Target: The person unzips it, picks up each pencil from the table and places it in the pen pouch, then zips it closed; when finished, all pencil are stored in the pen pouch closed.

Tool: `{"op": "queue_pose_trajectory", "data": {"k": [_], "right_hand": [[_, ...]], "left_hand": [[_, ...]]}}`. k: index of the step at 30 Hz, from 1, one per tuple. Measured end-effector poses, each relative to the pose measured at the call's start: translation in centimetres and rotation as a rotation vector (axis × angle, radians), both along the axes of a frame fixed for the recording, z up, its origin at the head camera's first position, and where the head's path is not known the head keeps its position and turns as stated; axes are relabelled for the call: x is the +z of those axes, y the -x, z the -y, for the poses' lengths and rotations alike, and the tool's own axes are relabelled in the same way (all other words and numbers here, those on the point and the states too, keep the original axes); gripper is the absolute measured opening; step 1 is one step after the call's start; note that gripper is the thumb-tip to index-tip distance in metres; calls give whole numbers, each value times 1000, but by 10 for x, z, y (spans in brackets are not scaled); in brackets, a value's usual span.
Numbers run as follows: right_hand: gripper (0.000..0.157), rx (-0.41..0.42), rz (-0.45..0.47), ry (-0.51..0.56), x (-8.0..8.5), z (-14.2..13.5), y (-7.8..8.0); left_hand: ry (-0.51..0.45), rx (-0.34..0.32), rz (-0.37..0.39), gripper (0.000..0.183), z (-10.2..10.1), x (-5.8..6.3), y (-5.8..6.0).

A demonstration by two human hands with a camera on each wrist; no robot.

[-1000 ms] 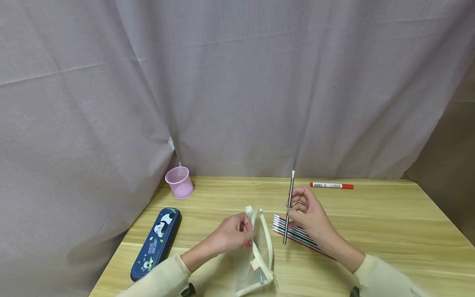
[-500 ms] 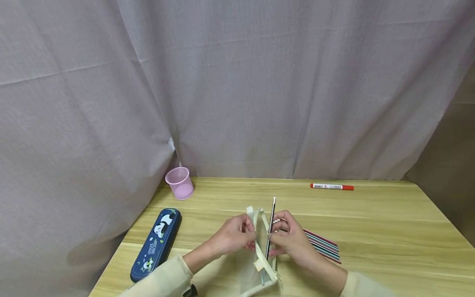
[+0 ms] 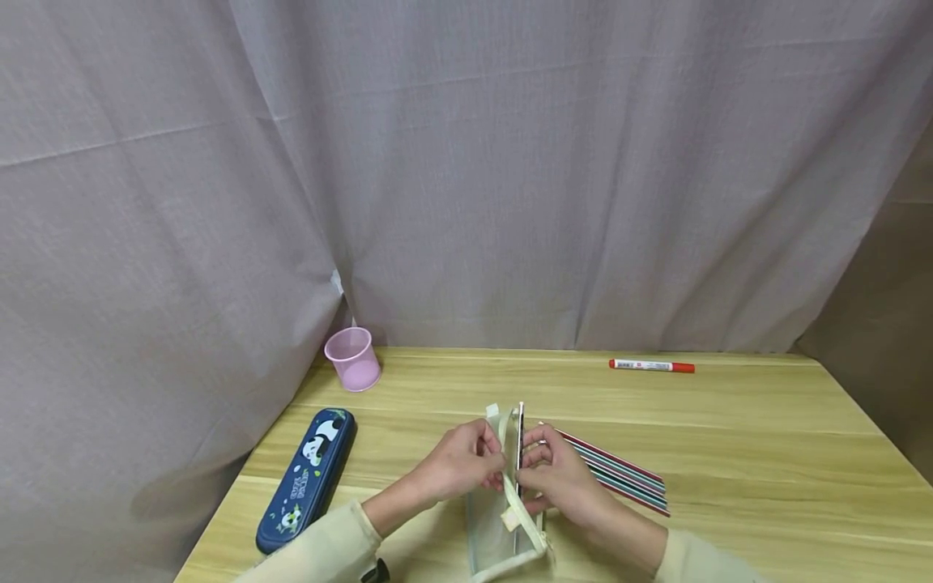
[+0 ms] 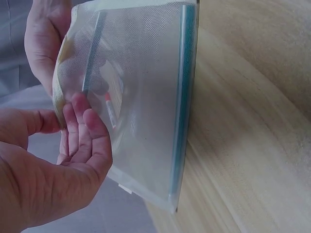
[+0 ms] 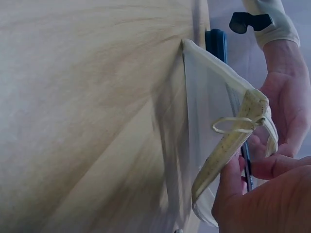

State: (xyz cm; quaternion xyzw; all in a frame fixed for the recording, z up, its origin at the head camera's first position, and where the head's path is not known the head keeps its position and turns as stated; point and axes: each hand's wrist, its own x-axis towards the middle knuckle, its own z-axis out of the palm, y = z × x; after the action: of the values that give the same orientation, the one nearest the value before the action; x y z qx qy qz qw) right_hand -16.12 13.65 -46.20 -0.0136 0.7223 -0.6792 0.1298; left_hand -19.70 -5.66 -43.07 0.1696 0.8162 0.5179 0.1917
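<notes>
A see-through mesh zip pouch (image 3: 490,526) with a cream zip edge stands on the wooden table (image 3: 765,470), its mouth spread. My left hand (image 3: 459,461) pinches one side of the mouth between thumb and fingers. From the other side my right hand (image 3: 564,478) pinches a dark pencil (image 3: 521,437), upright, white end up, its lower part inside the pouch. Through the mesh in the left wrist view, a teal striped pencil (image 4: 182,97) lies along the pouch's bottom. Several striped pencils (image 3: 619,472) lie to the right, partly hidden by my right hand.
A navy pencil case (image 3: 306,478) with pandas lies at the left. Behind it stands a pink cup (image 3: 353,359). A red and white marker (image 3: 651,366) lies near the table's back edge, before a grey curtain (image 3: 466,178).
My right hand has moved left from above the loose pencils and lowered the dark pencil into the pouch's mouth. My left hand has stayed nearly still, holding the pouch edge.
</notes>
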Motion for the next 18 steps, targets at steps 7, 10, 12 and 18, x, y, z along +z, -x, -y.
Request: {"op": "queue_pose_trajectory", "data": {"k": [7,10,12,18], "right_hand": [[54,35,35,-34,-2,2,1],[57,40,53,-33,-2,2,2],[58,35,64,-30,-2,2,3],[56,54,65,-19,-6,1,7]], "left_hand": [[6,1,-36,10,-3,-2,-3],[16,-8,-56,9,-5,-3,-3],[26,-11,-70,9,-6,-3,-3],[38,-19,-92,8,-7,-3,-4]]}}
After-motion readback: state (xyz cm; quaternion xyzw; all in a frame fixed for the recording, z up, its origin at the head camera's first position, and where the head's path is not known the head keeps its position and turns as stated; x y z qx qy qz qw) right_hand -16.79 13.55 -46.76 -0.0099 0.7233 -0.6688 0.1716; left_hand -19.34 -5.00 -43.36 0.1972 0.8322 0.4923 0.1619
